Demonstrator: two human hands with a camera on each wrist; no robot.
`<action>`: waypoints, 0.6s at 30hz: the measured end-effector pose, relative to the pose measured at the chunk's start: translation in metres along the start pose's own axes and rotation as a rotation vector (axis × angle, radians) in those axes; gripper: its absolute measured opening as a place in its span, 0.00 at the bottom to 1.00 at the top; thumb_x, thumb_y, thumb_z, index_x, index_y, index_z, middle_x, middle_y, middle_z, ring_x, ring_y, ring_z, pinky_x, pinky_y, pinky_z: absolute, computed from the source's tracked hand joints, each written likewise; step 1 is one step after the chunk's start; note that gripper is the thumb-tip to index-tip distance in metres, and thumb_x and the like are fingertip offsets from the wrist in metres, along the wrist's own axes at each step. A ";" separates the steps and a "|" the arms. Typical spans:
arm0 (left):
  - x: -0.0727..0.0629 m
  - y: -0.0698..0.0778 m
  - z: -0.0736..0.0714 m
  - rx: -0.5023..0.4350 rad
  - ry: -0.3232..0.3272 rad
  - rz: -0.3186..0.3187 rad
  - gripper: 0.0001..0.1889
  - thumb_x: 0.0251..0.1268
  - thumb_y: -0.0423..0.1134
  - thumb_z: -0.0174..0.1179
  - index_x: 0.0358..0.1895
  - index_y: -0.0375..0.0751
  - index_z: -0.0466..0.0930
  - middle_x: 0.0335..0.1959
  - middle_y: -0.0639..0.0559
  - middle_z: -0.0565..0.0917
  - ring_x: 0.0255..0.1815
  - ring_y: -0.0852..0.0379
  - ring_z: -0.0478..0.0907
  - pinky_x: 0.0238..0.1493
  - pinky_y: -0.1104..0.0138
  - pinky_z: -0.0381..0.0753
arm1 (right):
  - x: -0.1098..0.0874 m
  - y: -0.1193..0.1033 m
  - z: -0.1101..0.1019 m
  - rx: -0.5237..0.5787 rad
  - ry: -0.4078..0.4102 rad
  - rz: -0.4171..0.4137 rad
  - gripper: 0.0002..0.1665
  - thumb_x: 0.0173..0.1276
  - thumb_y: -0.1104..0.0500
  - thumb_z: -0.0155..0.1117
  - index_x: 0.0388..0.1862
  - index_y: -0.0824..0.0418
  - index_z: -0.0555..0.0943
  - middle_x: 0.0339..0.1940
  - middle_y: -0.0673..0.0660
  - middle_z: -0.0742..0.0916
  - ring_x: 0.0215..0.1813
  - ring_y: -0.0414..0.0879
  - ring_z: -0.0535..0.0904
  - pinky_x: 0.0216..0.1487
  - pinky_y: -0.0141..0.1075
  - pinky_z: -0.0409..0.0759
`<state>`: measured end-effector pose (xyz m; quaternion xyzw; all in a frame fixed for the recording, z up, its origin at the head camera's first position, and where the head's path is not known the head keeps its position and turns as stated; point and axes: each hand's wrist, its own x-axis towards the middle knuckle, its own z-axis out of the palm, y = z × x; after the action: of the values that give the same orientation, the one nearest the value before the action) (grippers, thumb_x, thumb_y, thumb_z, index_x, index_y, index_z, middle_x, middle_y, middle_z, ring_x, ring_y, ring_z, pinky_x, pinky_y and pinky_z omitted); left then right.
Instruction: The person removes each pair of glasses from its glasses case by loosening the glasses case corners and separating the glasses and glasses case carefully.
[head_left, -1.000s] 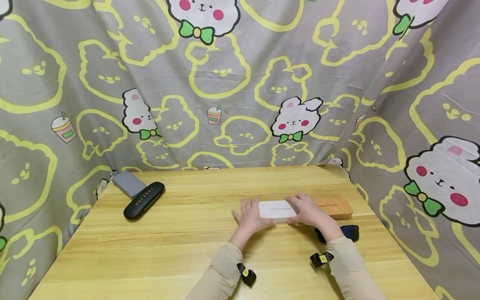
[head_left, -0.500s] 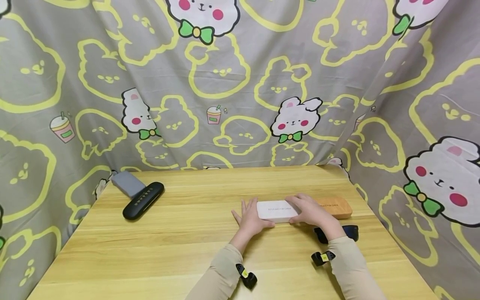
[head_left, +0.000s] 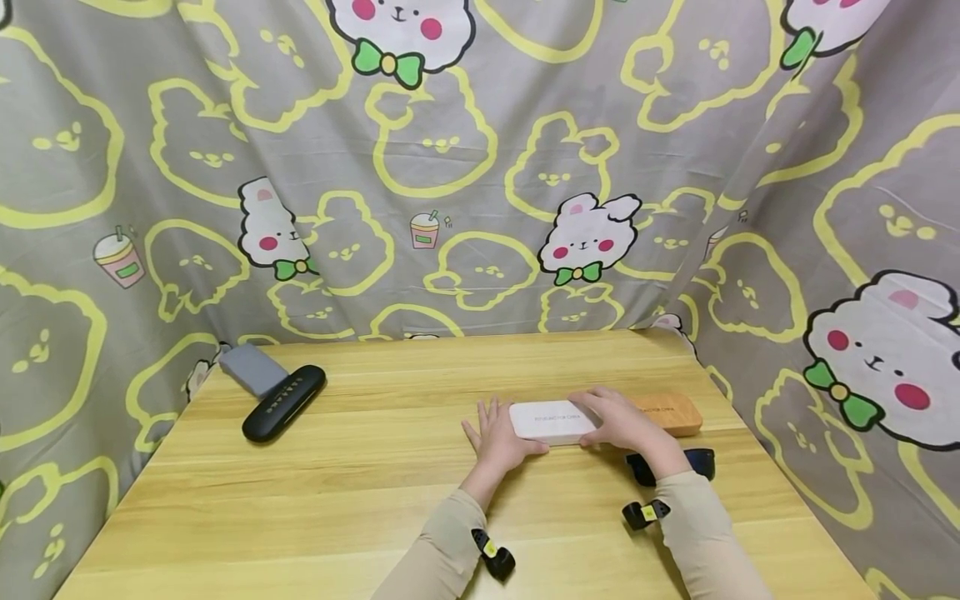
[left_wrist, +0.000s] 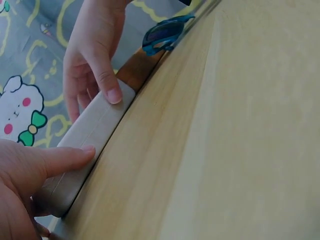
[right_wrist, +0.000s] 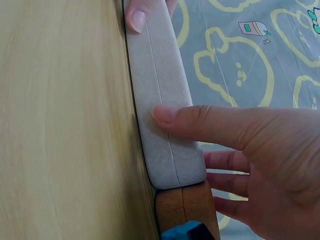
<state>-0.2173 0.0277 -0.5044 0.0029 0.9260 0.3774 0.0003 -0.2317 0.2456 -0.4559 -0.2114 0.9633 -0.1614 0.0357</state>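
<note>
A white glasses case with small lettering on its lid lies closed on the table. My left hand grips its left end, the thumb on the front side and the fingers spread round the end and back. Near the other end my right hand holds it, thumb in front and fingers behind. An orange-brown glasses case lies end to end with the white one, touching it in the right wrist view; my right hand partly covers it in the head view. Dark blue sunglasses rest in front, partly behind my right forearm.
At the table's far left, a black glasses case lies slantwise against a flat grey-blue case or pouch. A patterned grey curtain hangs behind the wooden table and along its sides.
The head view has shifted slightly to the right. Both hands keep their hold on the white glasses case, and nothing on the table has visibly moved.
</note>
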 end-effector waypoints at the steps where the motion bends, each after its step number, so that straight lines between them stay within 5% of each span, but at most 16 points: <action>1: 0.000 0.000 0.000 0.003 0.002 -0.001 0.52 0.33 0.54 0.80 0.67 0.40 0.67 0.77 0.37 0.58 0.81 0.37 0.40 0.72 0.33 0.28 | 0.000 0.000 0.000 0.003 0.002 -0.001 0.43 0.52 0.53 0.78 0.67 0.59 0.73 0.64 0.66 0.77 0.63 0.64 0.73 0.62 0.58 0.73; 18: 0.000 0.000 0.002 0.027 0.012 -0.008 0.51 0.36 0.56 0.79 0.67 0.38 0.67 0.77 0.38 0.57 0.81 0.39 0.40 0.73 0.33 0.28 | 0.002 0.011 0.001 0.064 -0.003 -0.013 0.42 0.53 0.50 0.77 0.67 0.59 0.75 0.62 0.67 0.79 0.62 0.63 0.76 0.61 0.57 0.75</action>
<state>-0.2169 0.0293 -0.5063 -0.0030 0.9310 0.3649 -0.0040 -0.2380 0.2538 -0.4609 -0.2168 0.9562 -0.1918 0.0429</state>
